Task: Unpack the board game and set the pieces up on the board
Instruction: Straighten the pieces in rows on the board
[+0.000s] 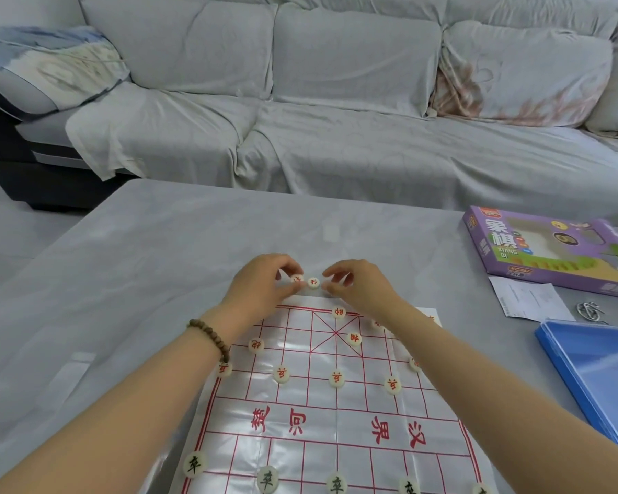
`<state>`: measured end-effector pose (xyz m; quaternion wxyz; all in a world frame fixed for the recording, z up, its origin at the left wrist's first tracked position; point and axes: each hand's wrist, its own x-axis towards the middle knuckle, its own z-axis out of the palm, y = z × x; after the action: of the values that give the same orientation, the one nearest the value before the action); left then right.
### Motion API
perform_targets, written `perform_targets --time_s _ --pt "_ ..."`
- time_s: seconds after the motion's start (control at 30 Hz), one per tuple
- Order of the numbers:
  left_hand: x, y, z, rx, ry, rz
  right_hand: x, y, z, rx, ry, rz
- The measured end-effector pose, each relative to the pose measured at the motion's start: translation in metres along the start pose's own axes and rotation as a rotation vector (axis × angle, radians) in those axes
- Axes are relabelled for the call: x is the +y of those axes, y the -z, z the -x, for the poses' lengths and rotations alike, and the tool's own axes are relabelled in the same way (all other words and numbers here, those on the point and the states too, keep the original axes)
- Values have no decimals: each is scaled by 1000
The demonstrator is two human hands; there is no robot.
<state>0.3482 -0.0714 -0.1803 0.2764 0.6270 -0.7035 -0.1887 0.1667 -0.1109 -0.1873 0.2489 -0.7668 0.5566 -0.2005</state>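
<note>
— Board (311, 401)?
— Glossy plastic sheet, red-gridded, at the bench's (150, 258) near edge.
— Hands?
— Left hand (263, 281) pinches a round cream disc (296, 279); right hand (355, 284) curls beside a second disc (313, 282), grip unclear.

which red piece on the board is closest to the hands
The red piece on the far edge line, atop the crossed diagonals, beside the right hand.

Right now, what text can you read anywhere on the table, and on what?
"象棋", "XIANG QI": purple box.
"楚河", "汉界": board, upside down.
"兵", red: far pieces.
"卒", black: near pieces.
Paper sheet: too small.
Held piece, left hand: blurred.
</note>
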Motion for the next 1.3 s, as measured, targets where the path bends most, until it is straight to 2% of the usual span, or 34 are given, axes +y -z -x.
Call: perform_targets --time_s 0.2,0.37,0.6,0.73,0.9,1.1,1.3 --pt "-6 8 1 31 39 91 -10 -14 -16 20 -10 131" --pt "4 7 6 -23 -18 108 3 26 0 114 36 -101" --pt "20 -3 19 -83 9 162 28 61 54 48 37 -12" --pt "29 -10 28 -143 8 106 31 58 80 -18 25 55" --pt "36 -19 40 -194 -13 -73 29 43 92 -129 66 323" --pt "32 -23 43 -201 -30 -139 39 56 89 -24 -28 217" --pt "41 -28 33 -105 -78 -141 57 61 85 -63 -96 245"
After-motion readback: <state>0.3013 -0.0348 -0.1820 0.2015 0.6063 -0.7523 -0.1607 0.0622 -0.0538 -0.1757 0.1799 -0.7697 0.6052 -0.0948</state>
